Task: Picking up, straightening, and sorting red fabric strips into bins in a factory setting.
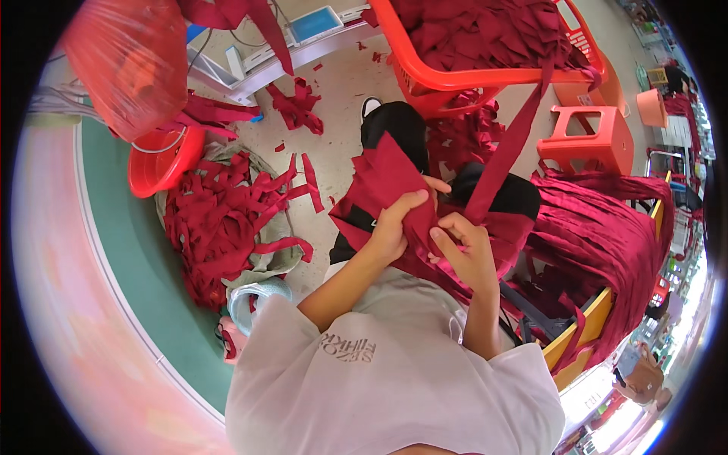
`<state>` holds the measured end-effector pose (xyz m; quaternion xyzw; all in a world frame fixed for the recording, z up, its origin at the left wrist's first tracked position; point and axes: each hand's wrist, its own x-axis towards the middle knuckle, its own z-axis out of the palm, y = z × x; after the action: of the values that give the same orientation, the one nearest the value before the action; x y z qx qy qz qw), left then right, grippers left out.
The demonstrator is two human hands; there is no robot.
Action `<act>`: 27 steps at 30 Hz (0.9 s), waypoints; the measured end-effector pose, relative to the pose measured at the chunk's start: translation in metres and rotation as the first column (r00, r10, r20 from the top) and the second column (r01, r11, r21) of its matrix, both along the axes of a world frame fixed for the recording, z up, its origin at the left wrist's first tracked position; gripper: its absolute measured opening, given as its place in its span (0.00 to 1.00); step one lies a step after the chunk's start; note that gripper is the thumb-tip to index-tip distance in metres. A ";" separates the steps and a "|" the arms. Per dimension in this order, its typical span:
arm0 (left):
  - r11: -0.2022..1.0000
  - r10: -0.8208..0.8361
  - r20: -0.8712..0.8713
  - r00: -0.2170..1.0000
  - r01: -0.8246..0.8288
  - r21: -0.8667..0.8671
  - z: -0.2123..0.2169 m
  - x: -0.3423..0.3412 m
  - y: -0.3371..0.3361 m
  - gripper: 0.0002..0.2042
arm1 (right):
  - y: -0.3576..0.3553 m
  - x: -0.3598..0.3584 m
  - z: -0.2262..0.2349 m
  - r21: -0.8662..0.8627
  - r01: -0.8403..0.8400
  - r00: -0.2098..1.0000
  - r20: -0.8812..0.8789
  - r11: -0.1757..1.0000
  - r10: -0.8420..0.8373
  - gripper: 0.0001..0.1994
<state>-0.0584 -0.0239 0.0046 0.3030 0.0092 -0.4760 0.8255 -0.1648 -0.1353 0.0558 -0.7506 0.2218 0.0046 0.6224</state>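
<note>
Over my lap lies a piece of dark red fabric [390, 178], folded and bunched between both hands. My left hand [396, 224] is closed on its left side, with the thumb lying on top and some fingers hidden beneath. Close by on the right, my right hand [464, 244] pinches the same fabric near its edge, thumb and forefinger bent. A long dark red strip [509, 144] runs from beside my right hand up to the red plastic basket [485, 76], which is heaped with similar pieces.
At left, a sack [284, 262] overflows with red scraps beside a red bucket [163, 163]. A red plastic bag [129, 68] hangs above. To the right stand a red stool [588, 140] and a yellow-edged rack [580, 334] draped with red cloth. More scraps lie on the floor.
</note>
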 end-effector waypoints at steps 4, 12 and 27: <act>0.999 -0.003 -0.012 1.000 0.002 -0.043 0.002 -0.008 -0.003 0.11 | -0.009 -0.001 0.006 0.028 -0.021 1.000 0.007 0.999 0.021 0.04; 0.993 0.075 -0.265 0.961 -0.096 -0.067 0.000 -0.010 -0.015 0.15 | -0.022 -0.002 0.016 -0.206 -0.214 0.971 0.057 0.955 0.231 0.16; 0.763 0.402 -0.396 0.826 -0.541 -0.354 -0.015 0.098 0.069 0.13 | -0.105 -0.203 -0.134 -0.963 0.085 0.512 -0.177 0.254 -0.841 0.04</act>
<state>0.0392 0.0455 -0.0100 0.0158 0.0989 -0.2787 0.9552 -0.3682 -0.2405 -0.0779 -0.7715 0.6343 -0.0399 -0.0292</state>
